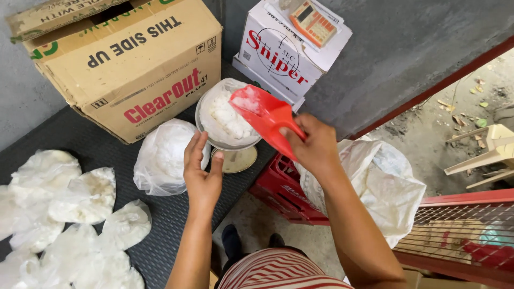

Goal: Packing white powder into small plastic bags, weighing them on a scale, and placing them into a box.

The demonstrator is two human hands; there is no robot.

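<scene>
Dark platform: right hand [316,143] clenched on red scoop [265,113]; left hand [202,174] half-open beside pan [206,128].

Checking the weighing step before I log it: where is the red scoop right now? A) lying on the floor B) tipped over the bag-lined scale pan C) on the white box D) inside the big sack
B: the right hand holds the scoop tilted over the pan, with white lumps below it.
</scene>
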